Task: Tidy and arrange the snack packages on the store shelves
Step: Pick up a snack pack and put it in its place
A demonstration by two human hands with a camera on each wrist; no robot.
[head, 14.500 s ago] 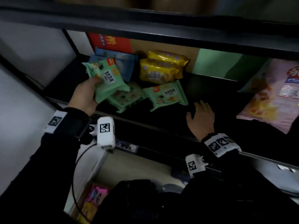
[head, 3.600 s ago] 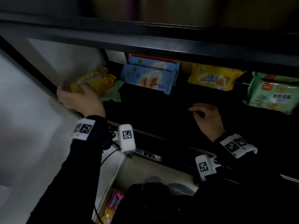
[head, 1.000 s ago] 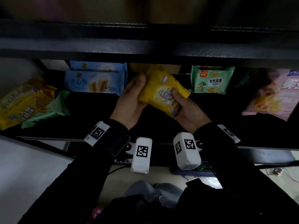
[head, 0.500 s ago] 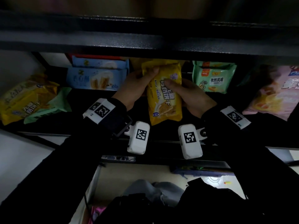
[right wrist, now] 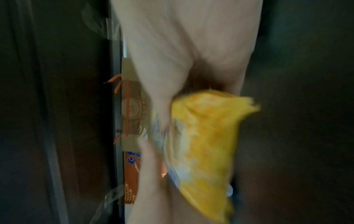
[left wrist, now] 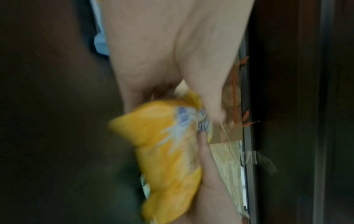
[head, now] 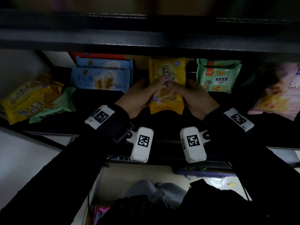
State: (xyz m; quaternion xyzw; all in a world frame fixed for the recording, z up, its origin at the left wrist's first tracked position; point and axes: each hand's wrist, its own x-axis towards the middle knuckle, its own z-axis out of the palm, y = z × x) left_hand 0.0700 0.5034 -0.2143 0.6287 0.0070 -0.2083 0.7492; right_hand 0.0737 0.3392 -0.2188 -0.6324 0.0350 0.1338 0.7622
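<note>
Gripping the yellow packet [head: 167, 88] lengthwise front-to-back, both hands.

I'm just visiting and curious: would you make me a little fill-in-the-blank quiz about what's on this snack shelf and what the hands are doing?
1. Both the left hand and the right hand hold one ____ package.
2. Right of it stands a ____ package.
3. Left of it lie two stacked ____ packages.
4. At the far left, a yellow pack lies on top of a ____ one.

Missing words: yellow; green; blue; green
</note>
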